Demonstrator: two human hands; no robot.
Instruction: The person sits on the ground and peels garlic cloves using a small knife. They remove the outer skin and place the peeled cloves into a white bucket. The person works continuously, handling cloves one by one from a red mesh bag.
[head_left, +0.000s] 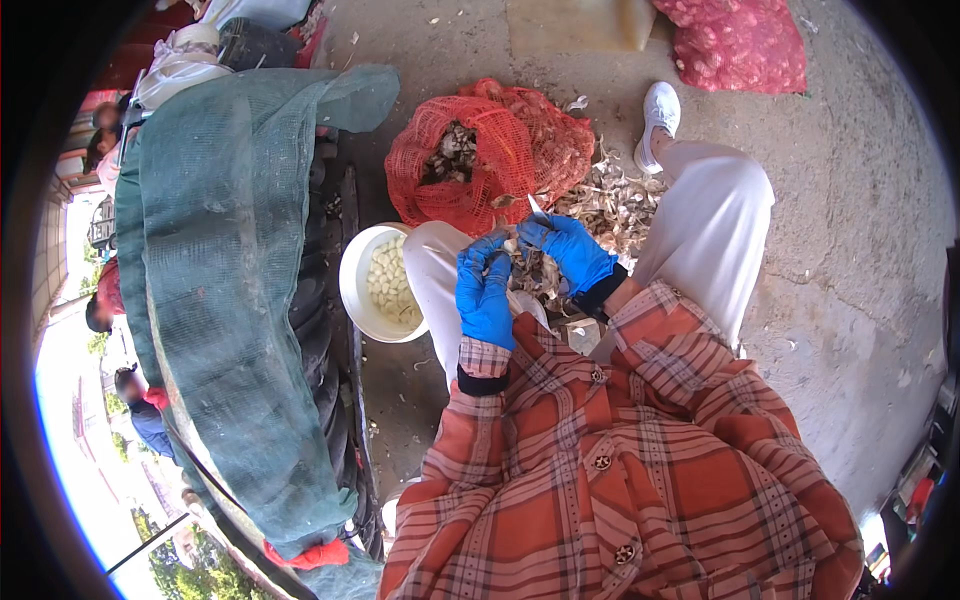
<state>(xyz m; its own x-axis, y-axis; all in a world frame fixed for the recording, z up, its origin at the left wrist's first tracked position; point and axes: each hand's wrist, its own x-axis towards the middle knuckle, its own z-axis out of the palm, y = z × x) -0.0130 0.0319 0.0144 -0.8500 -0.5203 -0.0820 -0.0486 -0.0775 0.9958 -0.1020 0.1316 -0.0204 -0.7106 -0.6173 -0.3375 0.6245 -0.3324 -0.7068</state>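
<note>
Both hands wear blue gloves and meet above my lap. My left hand (484, 289) pinches a garlic clove (511, 245) between thumb and fingers. Close beside it, my right hand (574, 251) grips a small knife; its pale blade (535, 205) points away from me, and the handle is hidden in the fingers. Left of my knee stands a white bucket (351, 281) holding many peeled garlic cloves (393, 289). In front of my hands lies a red mesh sack (465, 199), its mouth gaping over garlic. Dry garlic skins (611, 199) are heaped on the ground between my feet.
A green mesh cloth (225, 247) covers a long raised thing on the left, with black folds (315, 322) below. A full red mesh sack of garlic (739, 45) stands far right beside a flat tan sheet (577, 26). Several people are beyond the cloth. Concrete floor (847, 202) extends right.
</note>
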